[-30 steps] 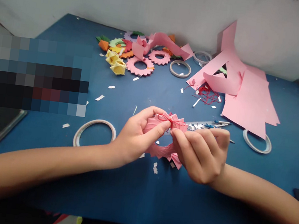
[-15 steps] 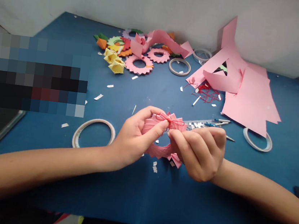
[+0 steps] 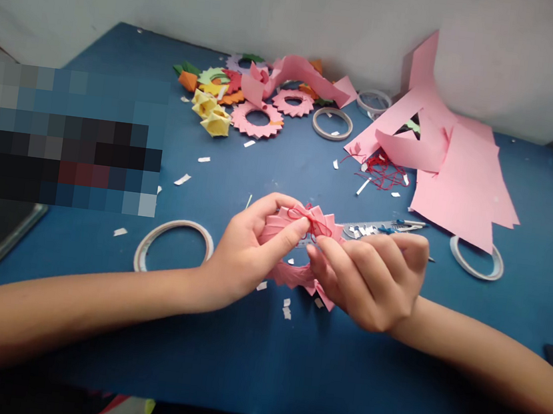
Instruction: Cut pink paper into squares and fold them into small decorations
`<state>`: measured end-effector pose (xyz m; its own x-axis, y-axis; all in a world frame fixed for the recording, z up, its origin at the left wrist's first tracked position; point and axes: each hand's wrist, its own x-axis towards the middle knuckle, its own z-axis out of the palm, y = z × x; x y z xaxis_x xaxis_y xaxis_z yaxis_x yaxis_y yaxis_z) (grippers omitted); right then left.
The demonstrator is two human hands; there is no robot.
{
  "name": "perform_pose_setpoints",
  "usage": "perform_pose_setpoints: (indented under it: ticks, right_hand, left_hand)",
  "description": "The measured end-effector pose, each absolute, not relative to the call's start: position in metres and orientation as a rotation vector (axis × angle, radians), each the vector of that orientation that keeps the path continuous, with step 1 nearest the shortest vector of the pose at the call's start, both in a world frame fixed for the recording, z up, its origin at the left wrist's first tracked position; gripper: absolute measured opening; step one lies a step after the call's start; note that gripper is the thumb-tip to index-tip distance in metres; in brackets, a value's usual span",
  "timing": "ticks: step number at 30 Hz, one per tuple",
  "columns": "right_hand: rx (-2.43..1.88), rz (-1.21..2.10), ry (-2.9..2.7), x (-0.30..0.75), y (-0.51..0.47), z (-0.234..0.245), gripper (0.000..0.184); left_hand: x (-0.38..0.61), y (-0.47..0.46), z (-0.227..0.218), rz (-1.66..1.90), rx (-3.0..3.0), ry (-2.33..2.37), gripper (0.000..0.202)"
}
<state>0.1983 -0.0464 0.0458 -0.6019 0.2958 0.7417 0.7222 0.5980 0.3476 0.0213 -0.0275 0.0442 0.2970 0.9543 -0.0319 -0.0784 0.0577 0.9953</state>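
A pink folded-paper ring (image 3: 293, 275) is held up over the table, with a red thread bow (image 3: 317, 224) tied at its far edge. My left hand (image 3: 245, 257) grips the ring's left side, its thumb pressing on the knot and its fingers behind the paper. My right hand (image 3: 373, 279) is at the ring's right side with curled fingers. Its index fingertip touches the bow's lower right loop, and the thumb tip is just below, a little apart from it. My right hand hides the ring's right part.
Tape rolls (image 3: 177, 225) lie around the hands. Beyond are finished paper rings (image 3: 256, 122), yellow folded pieces (image 3: 215, 121), tangled red thread (image 3: 384, 173) and pink paper sheets (image 3: 461, 182). A clear ruler (image 3: 380, 225) with a compass is behind my right hand. White scraps are scattered about.
My right thumb and index finger have parted slightly, and that hand has shifted a little right. The bow's right loop now hangs lower. My left hand keeps its hold.
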Motion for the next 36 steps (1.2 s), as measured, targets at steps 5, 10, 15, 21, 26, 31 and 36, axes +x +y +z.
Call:
perform_pose_setpoints:
  ticks: [5,10,15,21,26,31,36]
  right_hand:
    - [-0.846,-0.847,-2.194,0.200,-0.047,0.050,0.016]
    - [-0.957,-0.695,-2.211,0.198,-0.049,0.051,0.021]
    - [-0.992,-0.656,-2.208,0.198,-0.050,0.051,0.019]
    - [-0.992,-0.679,-2.231,0.201,-0.049,0.052,0.013]
    - [-1.004,-0.715,-2.238,0.202,-0.047,0.055,0.013]
    - [-0.980,-0.716,-2.256,0.202,-0.046,0.057,0.011]
    - [-0.964,-0.734,-2.253,0.203,-0.045,0.056,0.014]
  left_hand:
    - [0.021,-0.027,0.043,0.998,1.231,0.969,0.019]
    - [0.021,-0.029,0.042,0.976,1.217,0.935,0.017]
    - [0.019,-0.029,0.038,0.968,1.188,0.911,0.016]
    - [0.015,-0.028,0.034,0.930,1.122,0.792,0.014]
    - [0.017,-0.028,0.043,0.907,1.223,0.861,0.017]
    - [0.018,-0.028,0.043,0.933,1.261,0.914,0.016]
    - [0.018,-0.027,0.038,0.937,1.191,0.892,0.016]
